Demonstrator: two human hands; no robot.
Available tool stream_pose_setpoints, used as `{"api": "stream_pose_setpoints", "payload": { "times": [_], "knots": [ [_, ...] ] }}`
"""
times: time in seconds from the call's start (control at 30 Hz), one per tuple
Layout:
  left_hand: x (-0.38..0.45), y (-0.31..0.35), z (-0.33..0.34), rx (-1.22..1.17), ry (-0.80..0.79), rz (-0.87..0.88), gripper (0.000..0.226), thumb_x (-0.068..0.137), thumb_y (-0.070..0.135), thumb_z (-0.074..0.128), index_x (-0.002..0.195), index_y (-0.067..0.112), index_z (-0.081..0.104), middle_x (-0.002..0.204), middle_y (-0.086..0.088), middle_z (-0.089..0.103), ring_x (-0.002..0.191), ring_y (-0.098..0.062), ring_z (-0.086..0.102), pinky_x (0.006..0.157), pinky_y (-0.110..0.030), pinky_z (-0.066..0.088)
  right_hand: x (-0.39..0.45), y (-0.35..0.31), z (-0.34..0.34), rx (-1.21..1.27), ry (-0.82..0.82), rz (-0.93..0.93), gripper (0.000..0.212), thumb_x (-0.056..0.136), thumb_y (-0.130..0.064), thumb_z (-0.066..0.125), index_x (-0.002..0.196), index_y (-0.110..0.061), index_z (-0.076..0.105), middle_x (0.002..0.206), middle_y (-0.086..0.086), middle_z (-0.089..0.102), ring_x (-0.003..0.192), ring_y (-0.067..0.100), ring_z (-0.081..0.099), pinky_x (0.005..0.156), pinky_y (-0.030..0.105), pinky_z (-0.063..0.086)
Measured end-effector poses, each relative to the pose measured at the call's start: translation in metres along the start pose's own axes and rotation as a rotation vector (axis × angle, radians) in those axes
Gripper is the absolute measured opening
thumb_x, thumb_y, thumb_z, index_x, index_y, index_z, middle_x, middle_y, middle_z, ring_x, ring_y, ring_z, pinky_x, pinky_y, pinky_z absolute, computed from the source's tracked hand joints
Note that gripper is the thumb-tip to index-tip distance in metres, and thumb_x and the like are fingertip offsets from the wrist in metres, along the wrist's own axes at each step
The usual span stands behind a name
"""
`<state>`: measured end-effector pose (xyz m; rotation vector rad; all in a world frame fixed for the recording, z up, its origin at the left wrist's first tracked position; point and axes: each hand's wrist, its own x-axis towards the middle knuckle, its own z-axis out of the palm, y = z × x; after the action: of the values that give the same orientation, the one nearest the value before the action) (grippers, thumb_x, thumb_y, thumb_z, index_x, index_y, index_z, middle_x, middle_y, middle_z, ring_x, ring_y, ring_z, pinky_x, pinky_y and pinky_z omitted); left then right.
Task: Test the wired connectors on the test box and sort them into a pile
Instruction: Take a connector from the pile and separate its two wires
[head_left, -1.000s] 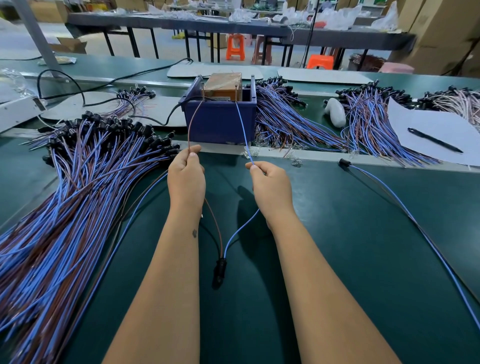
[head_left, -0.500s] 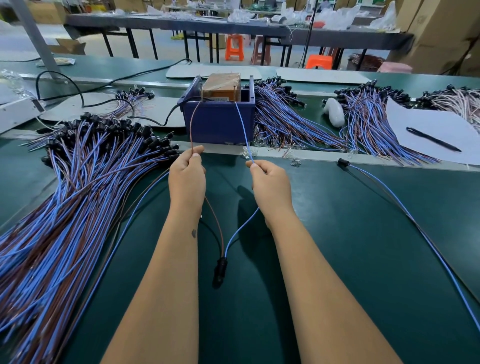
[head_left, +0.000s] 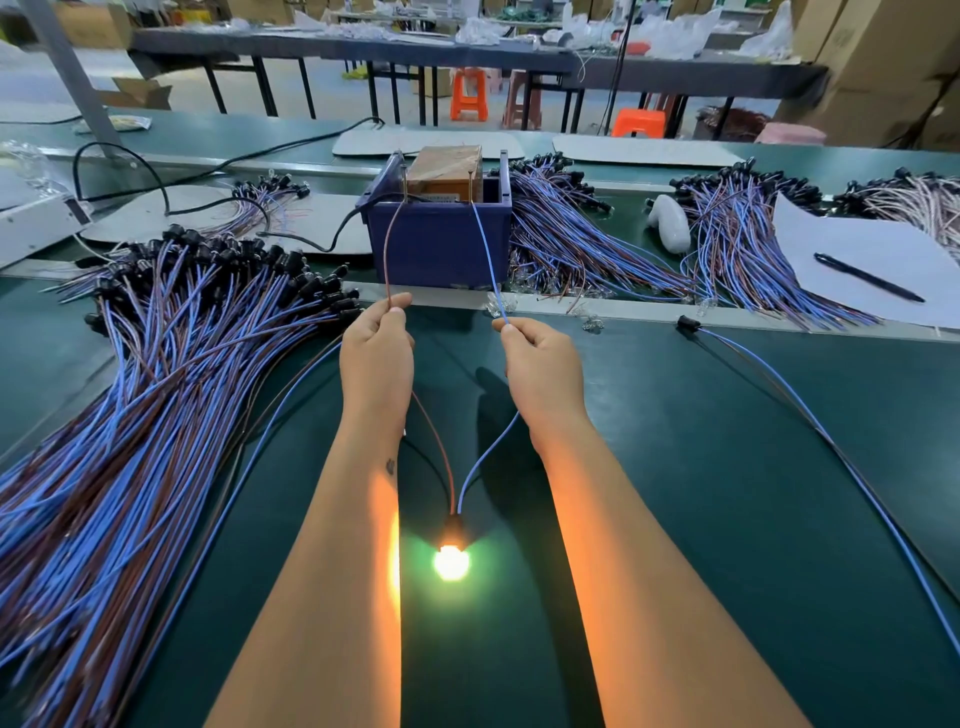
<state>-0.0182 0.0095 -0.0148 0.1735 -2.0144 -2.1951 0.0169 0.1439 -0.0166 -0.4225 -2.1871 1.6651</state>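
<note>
Green belting covers the bench (head_left: 727, 467), and across its left side sprawls the big pile (head_left: 156, 415) of blue and brown leads with black sockets. Behind the hands sits the blue test box (head_left: 441, 244), a brown block inside it and two upright metal posts at its front. The left hand (head_left: 376, 364) pinches the brown wire (head_left: 387, 249) between thumb and forefinger, its end raised to the left post; the right hand (head_left: 540, 374) pinches the blue wire (head_left: 485, 249) the same way, its end at the right post. Both wires run back between the forearms to the black connector (head_left: 453, 527) lying on the belt. Half a second ago that connector was dark; now its bulb (head_left: 451, 562) glows bright, throwing orange light on both forearms. Judging by that, this piece passes and belongs on the pile next.
</note>
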Motion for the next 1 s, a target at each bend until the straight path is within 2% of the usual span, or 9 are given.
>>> {"api": "stream_pose_setpoints", "payload": {
  "times": [0.3, 0.63, 0.73, 0.83, 0.9, 1.0],
  "knots": [
    [0.0, -0.001, 0.0, 0.0, -0.01, 0.003, 0.029, 0.099, 0.015, 0.039, 0.1, 0.027, 0.065, 0.045, 0.015, 0.034, 0.041, -0.005, 0.027, 0.044, -0.022, 0.025, 0.0, 0.001, -0.001, -0.001, -0.016, 0.002, 0.028, 0.098, -0.024, 0.047, 0.114, -0.021, 0.07, 0.057, -0.013, 0.042, 0.056, 0.009, 0.04, 0.064, 0.029, 0.036],
    [-0.004, 0.002, 0.0, -0.009, -0.02, 0.001, 0.028, 0.1, 0.016, 0.039, 0.103, 0.025, 0.065, 0.047, 0.014, 0.037, 0.043, -0.006, 0.031, 0.045, -0.021, 0.028, -0.002, 0.0, -0.001, 0.001, -0.029, -0.009, 0.028, 0.098, -0.024, 0.047, 0.114, -0.022, 0.07, 0.054, -0.015, 0.044, 0.055, 0.007, 0.041, 0.064, 0.029, 0.037],
    [-0.006, 0.005, 0.002, 0.027, -0.043, 0.015, 0.028, 0.1, 0.019, 0.044, 0.102, 0.031, 0.069, 0.057, 0.01, 0.049, 0.045, -0.006, 0.038, 0.047, -0.019, 0.036, -0.007, 0.001, -0.002, 0.026, -0.053, -0.038, 0.027, 0.098, -0.025, 0.047, 0.112, -0.025, 0.07, 0.045, -0.016, 0.042, 0.05, 0.004, 0.039, 0.061, 0.027, 0.037],
    [-0.01, 0.005, 0.003, 0.08, -0.166, 0.03, 0.027, 0.098, 0.025, 0.049, 0.1, 0.034, 0.075, 0.069, -0.007, 0.043, 0.06, -0.023, 0.036, 0.061, -0.03, 0.039, -0.013, 0.001, -0.003, 0.071, -0.091, -0.081, 0.024, 0.098, -0.024, 0.049, 0.107, -0.027, 0.07, 0.046, -0.018, 0.041, 0.05, 0.002, 0.037, 0.061, 0.026, 0.038],
    [-0.012, 0.005, 0.005, 0.063, -0.236, 0.018, 0.027, 0.098, 0.025, 0.051, 0.099, 0.033, 0.076, 0.062, -0.001, 0.044, 0.064, -0.023, 0.036, 0.065, -0.035, 0.039, -0.015, -0.001, -0.004, 0.082, -0.107, -0.094, 0.022, 0.097, -0.023, 0.051, 0.104, -0.027, 0.071, 0.047, -0.019, 0.044, 0.05, 0.001, 0.039, 0.062, 0.025, 0.039],
    [-0.016, 0.007, 0.009, 0.06, -0.321, 0.03, 0.025, 0.098, 0.023, 0.052, 0.096, 0.029, 0.077, 0.053, 0.015, 0.042, 0.047, -0.006, 0.036, 0.05, -0.02, 0.037, -0.015, -0.002, -0.004, 0.042, -0.143, -0.103, 0.023, 0.097, -0.022, 0.053, 0.108, -0.021, 0.073, 0.049, -0.025, 0.05, 0.052, -0.004, 0.046, 0.063, 0.021, 0.036]
  ]
}}
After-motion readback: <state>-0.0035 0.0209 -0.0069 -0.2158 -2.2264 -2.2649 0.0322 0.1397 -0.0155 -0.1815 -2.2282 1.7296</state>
